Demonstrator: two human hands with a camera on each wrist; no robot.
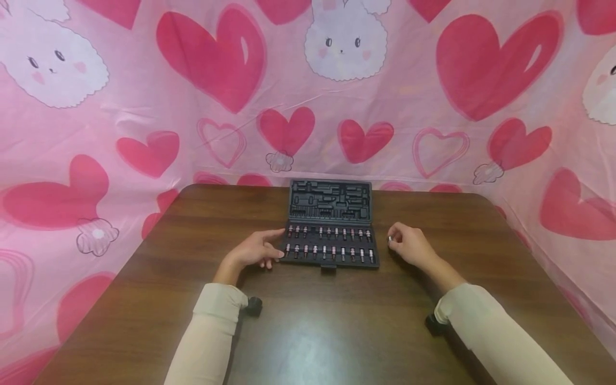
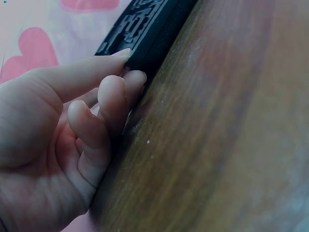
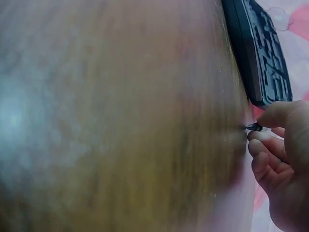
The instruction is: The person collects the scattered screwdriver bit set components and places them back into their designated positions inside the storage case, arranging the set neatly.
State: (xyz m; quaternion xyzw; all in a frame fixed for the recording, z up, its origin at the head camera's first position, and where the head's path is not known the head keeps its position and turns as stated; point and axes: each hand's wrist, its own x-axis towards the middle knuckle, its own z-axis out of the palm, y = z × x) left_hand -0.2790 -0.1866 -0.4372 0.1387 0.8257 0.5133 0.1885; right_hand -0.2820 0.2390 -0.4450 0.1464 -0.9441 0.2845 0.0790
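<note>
A black bit socket case (image 1: 331, 264) lies unfolded on the table, its lid leaning back and two rows of bit sockets (image 1: 343, 252) in its tray. One slot in the back row, left of the middle, has no bit. My left hand (image 1: 252, 250) holds the case's left side near the front corner, the thumb (image 2: 116, 59) on the rim and fingertips (image 2: 136, 79) against the side. Right of the case, my right hand (image 1: 406, 243) pinches a small bit socket (image 3: 254, 127) between thumb and fingers, its dark tip pointing out close over the table.
The brown wooden table (image 1: 308, 326) extends on all sides of the case. Pink cloth with hearts and rabbits (image 1: 327, 96) hangs behind and along both sides. Dark wrist cameras (image 1: 254, 306) sit at both sleeves.
</note>
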